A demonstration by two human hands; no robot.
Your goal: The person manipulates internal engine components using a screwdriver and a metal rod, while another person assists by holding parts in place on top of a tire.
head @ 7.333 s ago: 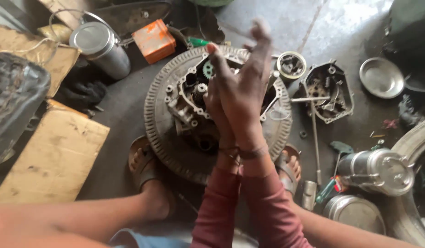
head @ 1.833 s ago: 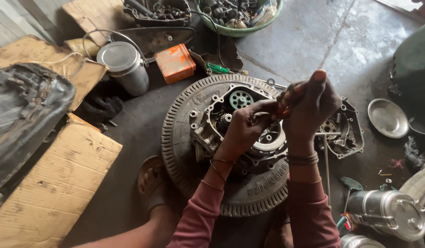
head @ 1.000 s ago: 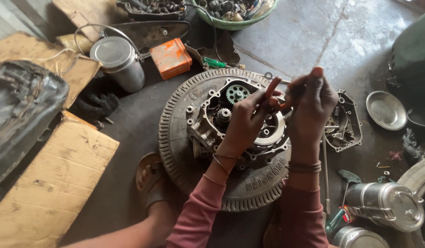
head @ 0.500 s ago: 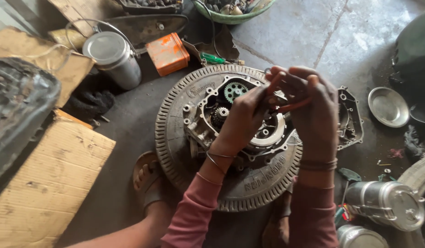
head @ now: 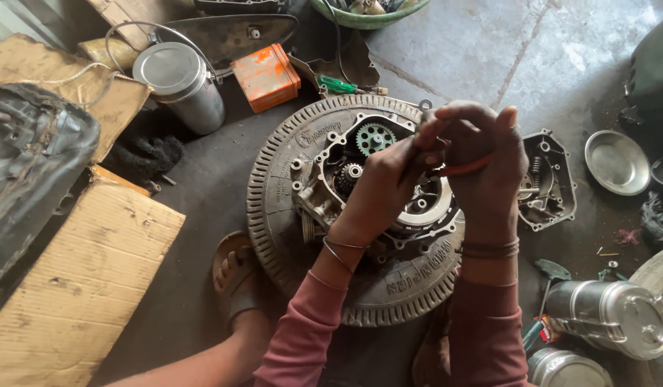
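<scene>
Both hands are up over the middle of the shot, working on something small and orange-red — looks like a thin rubbery ring or band (head: pixel 466 167), hard to tell exactly. The left hand (head: pixel 386 188) pinches one end of it between fingertips, and the right hand (head: pixel 482 163) is curled closed around the other end, thumb sticking up toward 12 o'clock. Pink sleeves, thin metal bangles on both wrists.

Right under the hands sits a greasy cast-metal engine case (head: pixel 367 183), open side up, with two toothed gears showing — one pale greenish, one smaller steel one below it. The case rests on a big round rubber tyre (head: pixel 288 215) lying flat on the floor, ribbed all around its edge, dusty grey.

Around it:
- At 10 o'clock, a shiny cylindrical steel can (head: pixel 179 84) with a wire handle, and a scuffed orange box (head: pixel 267 76) just beside it.
- At 12 o'clock, a green-handled screwdriver (head: pixel 342 85).
- At 3 o'clock, a dark engine cover (head: pixel 550 179) lying open, then a shallow round steel dish (head: pixel 618 162) further out.
- At 4 to 5 o'clock, two more steel canisters (head: pixel 611 317), one on its side.
- At 8 o'clock, flat cardboard (head: pixel 73 279) — worn and stained.

A sandalled foot (head: pixel 237 276) is planted against the tyre's edge at 7 o'clock.
</scene>
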